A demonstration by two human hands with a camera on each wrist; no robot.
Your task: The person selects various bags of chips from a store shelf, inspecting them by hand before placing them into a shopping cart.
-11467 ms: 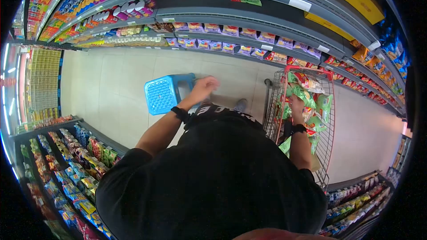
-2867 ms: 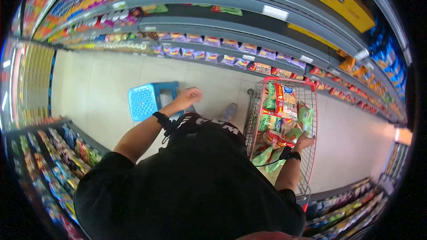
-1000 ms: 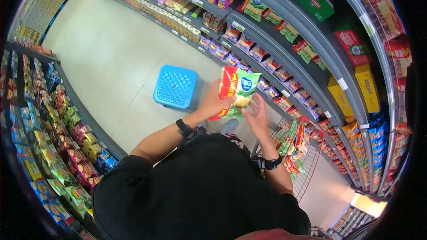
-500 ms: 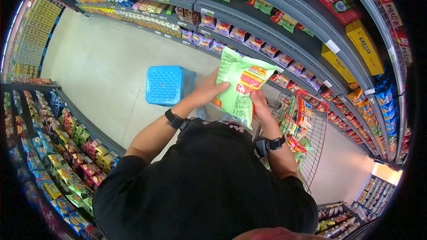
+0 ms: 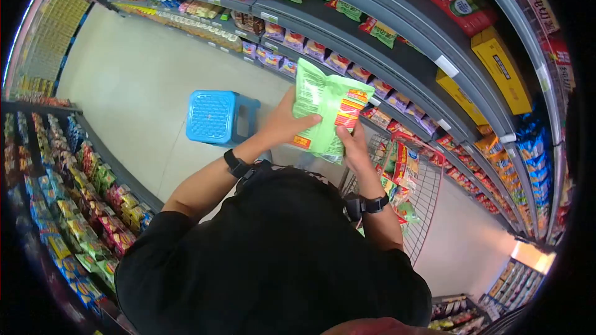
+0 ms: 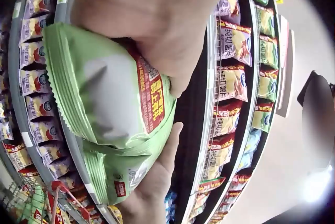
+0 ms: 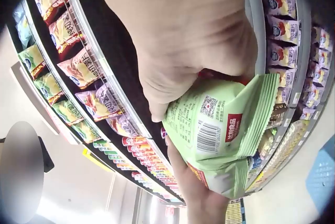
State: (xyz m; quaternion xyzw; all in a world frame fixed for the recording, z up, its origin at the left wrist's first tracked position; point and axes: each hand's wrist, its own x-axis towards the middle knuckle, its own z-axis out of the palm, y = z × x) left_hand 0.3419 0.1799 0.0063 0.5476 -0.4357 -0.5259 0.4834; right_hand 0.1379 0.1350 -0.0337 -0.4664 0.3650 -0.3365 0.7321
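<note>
In front of my body I hold a light green bag of chips (image 5: 329, 111) in both hands, its printed back turned up. My left hand (image 5: 285, 123) grips its left side, thumb lying over the green film. At the lower right edge my right hand (image 5: 355, 146) pinches it, thumb on top. The right wrist view shows a barcode (image 7: 208, 136) and a QR code on the bag, with my left hand (image 7: 204, 200) on the far side. A red and yellow label (image 6: 153, 98) faces the left wrist view.
A wire shopping cart (image 5: 428, 211) with a red rim and several chip bags stands at my right. To my left a blue plastic stool (image 5: 211, 116) sits on the floor. Snack shelves (image 5: 347, 25) curve ahead, and another shelf (image 5: 81, 211) runs behind left.
Earlier my right hand was in the cart and my left hand free. A second ago the bag's red and green front faced up; now its back does. Since half a second ago it has barely moved.
</note>
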